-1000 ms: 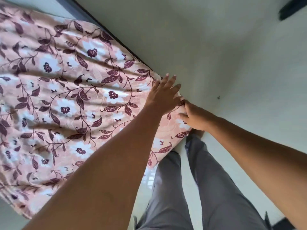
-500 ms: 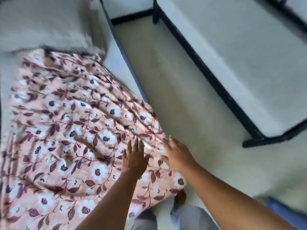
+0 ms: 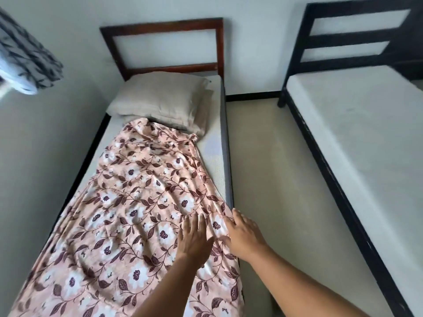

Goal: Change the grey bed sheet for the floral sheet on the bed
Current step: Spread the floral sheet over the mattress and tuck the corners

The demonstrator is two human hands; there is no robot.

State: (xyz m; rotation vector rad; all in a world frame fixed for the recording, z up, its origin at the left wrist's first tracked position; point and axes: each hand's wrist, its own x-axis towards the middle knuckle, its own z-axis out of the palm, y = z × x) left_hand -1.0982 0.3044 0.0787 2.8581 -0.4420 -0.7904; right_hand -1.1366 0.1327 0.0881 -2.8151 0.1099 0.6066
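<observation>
The floral sheet (image 3: 137, 202) is lying rumpled over the bed (image 3: 212, 161), up to the far pillow (image 3: 160, 97); the left grip (image 3: 193, 239) and right grip (image 3: 245, 236), fingers straight, are pressing flat near its right edge.

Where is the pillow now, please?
In the head view the pillow lies at the far end of the left-hand bed, below the brown headboard, just beyond the bunched top of the floral sheet.

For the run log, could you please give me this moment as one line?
stage: floral sheet partly spread | left hand: flat on sheet | right hand: on sheet's right edge | head end: mattress bare, sheet bunched below pillow
</observation>
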